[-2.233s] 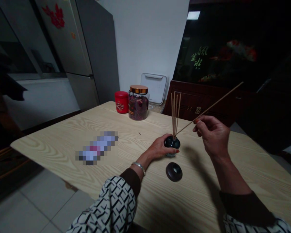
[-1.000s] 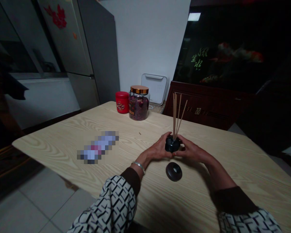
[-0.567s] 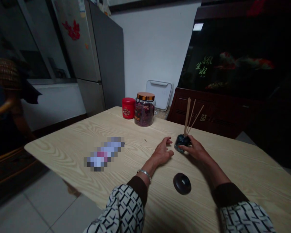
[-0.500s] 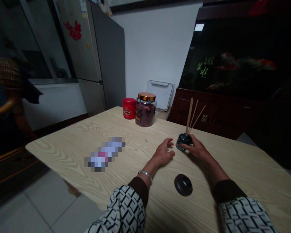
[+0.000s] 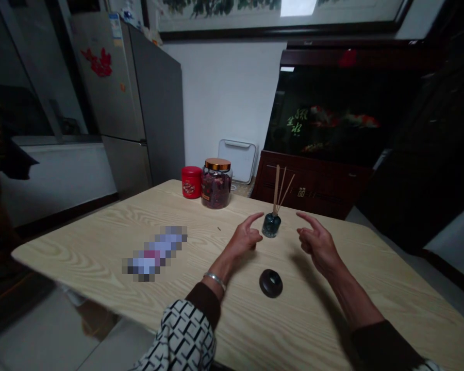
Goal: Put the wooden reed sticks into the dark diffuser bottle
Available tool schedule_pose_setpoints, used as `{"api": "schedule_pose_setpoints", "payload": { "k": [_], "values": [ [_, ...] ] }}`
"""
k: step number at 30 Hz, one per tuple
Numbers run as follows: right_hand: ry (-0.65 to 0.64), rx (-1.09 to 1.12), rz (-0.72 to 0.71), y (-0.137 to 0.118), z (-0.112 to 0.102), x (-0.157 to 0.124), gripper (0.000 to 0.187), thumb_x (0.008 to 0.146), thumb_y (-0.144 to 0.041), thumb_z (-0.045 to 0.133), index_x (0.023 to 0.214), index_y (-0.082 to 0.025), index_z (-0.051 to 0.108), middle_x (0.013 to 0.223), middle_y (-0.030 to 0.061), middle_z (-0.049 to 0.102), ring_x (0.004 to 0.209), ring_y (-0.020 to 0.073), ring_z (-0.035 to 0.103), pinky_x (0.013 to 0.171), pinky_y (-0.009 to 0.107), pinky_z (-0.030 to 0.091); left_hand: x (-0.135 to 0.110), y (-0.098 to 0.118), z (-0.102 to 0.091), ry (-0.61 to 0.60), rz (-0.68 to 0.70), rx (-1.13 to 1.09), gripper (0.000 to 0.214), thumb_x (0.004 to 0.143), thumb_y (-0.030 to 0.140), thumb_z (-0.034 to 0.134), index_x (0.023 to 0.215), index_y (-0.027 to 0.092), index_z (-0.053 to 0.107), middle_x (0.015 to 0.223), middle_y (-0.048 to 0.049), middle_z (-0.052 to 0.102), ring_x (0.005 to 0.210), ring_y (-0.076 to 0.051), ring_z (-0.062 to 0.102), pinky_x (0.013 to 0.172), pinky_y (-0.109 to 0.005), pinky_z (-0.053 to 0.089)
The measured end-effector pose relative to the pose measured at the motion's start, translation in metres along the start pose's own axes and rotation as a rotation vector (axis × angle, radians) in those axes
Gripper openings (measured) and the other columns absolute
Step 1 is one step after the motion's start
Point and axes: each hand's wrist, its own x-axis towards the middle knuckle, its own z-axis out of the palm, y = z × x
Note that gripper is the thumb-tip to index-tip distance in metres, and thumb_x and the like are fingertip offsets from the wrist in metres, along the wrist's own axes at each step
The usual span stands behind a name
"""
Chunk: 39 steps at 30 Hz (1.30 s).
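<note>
A dark glass reed diffuser bottle stands upright on the wooden table, with several thin reeds fanning from its neck. My left hand is just left of the bottle, its index finger stretched out and the other fingers bent, with nothing in it. To the right, apart from the bottle, my right hand hovers over the table, index finger pointing out and other fingers curled, also holding nothing. A dark round ring-shaped piece with a hole lies between my forearms, nearer to me.
Near the table's back edge stand a red canister and a glass jar with a copper-coloured lid and dark red contents. A pixelated pale object lies at left. Behind are a fridge and a fish tank.
My right hand has let go of the diffuser and moved away to the right. The diffuser now stands alone on the table. My view has shifted upward and to the right.
</note>
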Motion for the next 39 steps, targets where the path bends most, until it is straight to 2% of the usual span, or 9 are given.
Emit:
{"api": "schedule_pose_setpoints", "payload": {
  "k": [3,7,10,13,17,24,28,34,39],
  "values": [
    [-0.087,0.375,-0.033,-0.065,-0.009,-0.005,0.07,0.078,-0.023,0.062,0.145,-0.028,0.04,0.061,-0.0109,0.025,0.048,0.0077,0.016,0.043,0.02,0.017,-0.007,0.058,0.018,-0.121,0.105,-0.253,0.093,0.067,0.013,0.066,0.152,0.024,0.029,0.05,0.0142,0.032,0.044,-0.005,0.023,0.048,-0.018,0.025],
    [-0.163,0.553,-0.165,-0.131,-0.021,-0.005,0.075,0.075,-0.017,0.059,0.146,-0.035,0.041,0.059,-0.0108,0.017,0.049,0.0091,0.005,0.04,0.02,0.012,-0.014,0.127,0.038,-0.244,0.275,-0.487,0.093,0.067,0.011,0.067,0.152,0.028,0.032,0.051,0.0136,0.027,0.044,-0.005,0.021,0.046,-0.017,0.025],
    [-0.168,0.548,-0.268,-0.159,-0.027,-0.003,0.072,0.074,-0.02,0.058,0.142,-0.04,0.045,0.057,-0.0107,0.017,0.049,0.0095,0.002,0.039,0.022,0.01,-0.015,0.159,0.046,-0.285,0.378,-0.571,0.095,0.067,0.009,0.067,0.152,0.031,0.031,0.05,0.0129,0.026,0.042,-0.005,0.023,0.044,-0.017,0.024],
    [-0.123,0.513,-0.36,-0.173,-0.029,-0.002,0.061,0.077,-0.028,0.057,0.136,-0.043,0.051,0.055,-0.0106,0.016,0.049,0.0093,-0.001,0.039,0.023,0.006,-0.015,0.176,0.049,-0.271,0.452,-0.617,0.094,0.071,0.009,0.063,0.153,0.035,0.027,0.049,0.0118,0.03,0.039,-0.005,0.023,0.041,-0.016,0.024],
    [-0.122,0.586,-0.412,-0.172,-0.027,-0.004,0.056,0.08,-0.032,0.057,0.134,-0.046,0.052,0.052,-0.0113,0.012,0.047,0.0076,-0.004,0.038,0.022,0.0,-0.016,0.174,0.049,-0.251,0.468,-0.653,0.089,0.073,0.009,0.06,0.152,0.036,0.029,0.048,0.012,0.026,0.037,-0.005,0.015,0.038,-0.016,0.02],
    [-0.243,0.696,-0.336,-0.128,-0.017,-0.01,0.07,0.08,-0.035,0.057,0.147,-0.044,0.038,0.052,-0.0137,0.004,0.045,0.0068,-0.009,0.035,0.018,-0.001,-0.014,0.128,0.039,-0.312,0.379,-0.695,0.091,0.068,0.005,0.061,0.15,0.033,0.034,0.05,0.0133,0.008,0.043,-0.006,-0.002,0.036,-0.017,0.009],
    [-0.255,0.784,-0.27,-0.112,-0.014,-0.008,0.078,0.076,-0.028,0.058,0.15,-0.041,0.035,0.051,-0.0147,0.006,0.044,0.0063,-0.009,0.033,0.016,-0.001,-0.009,0.112,0.034,-0.344,0.35,-0.731,0.094,0.066,0.003,0.061,0.15,0.032,0.033,0.051,0.0129,0.004,0.043,-0.007,-0.002,0.036,-0.017,0.007],
    [-0.28,0.901,-0.227,-0.1,-0.012,-0.004,0.085,0.071,-0.022,0.06,0.15,-0.04,0.035,0.05,-0.015,0.017,0.042,0.0057,-0.005,0.034,0.015,0.002,-0.006,0.104,0.028,-0.306,0.321,-0.736,0.094,0.066,0.003,0.059,0.15,0.034,0.032,0.054,0.0115,0.003,0.044,-0.007,-0.002,0.037,-0.016,0.01],
    [-0.258,0.849,-0.15,-0.079,-0.014,0.001,0.075,0.073,-0.025,0.065,0.144,-0.036,0.045,0.053,-0.0132,0.02,0.043,0.0072,0.003,0.036,0.017,0.008,-0.003,0.085,0.019,-0.288,0.292,-0.764,0.095,0.065,0.005,0.064,0.151,0.03,0.033,0.051,0.0123,0.015,0.043,-0.006,0.009,0.039,-0.016,0.017]
  ]
}}
